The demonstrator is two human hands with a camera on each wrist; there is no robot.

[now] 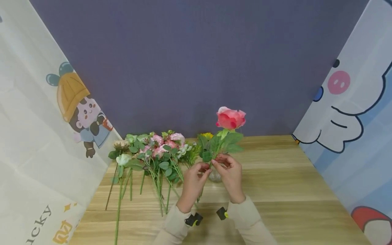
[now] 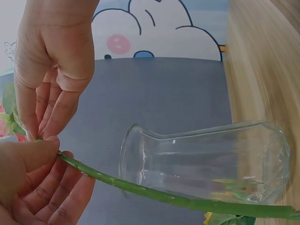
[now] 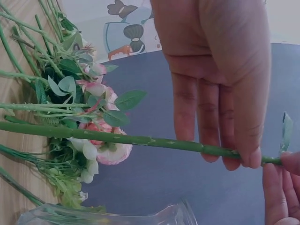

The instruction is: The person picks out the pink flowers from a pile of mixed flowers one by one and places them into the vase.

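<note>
A large pink rose [image 1: 231,119] with green leaves stands upright above both hands. In the head view, my left hand [image 1: 194,182] pinches its stem below the leaves. My right hand [image 1: 229,173] pinches just above, where a leaf joins the stem. The thick green stem [image 2: 140,190] runs down from the fingers past a clear glass vase [image 2: 201,159], overlapping it in the left wrist view. In the right wrist view, the left hand [image 3: 215,75] is near the middle and the right hand [image 3: 283,187] is partly cut off at the edge, beside a small leaf [image 3: 286,131].
Many stems with pink blooms [image 1: 159,146], white flowers [image 1: 124,160] and leaves lie on the wooden table [image 1: 281,190] to the left. A yellow flower [image 1: 207,136] shows behind the rose leaves. A dark grey panel [image 1: 196,68] rises at the back, between printed curtains [image 1: 364,112].
</note>
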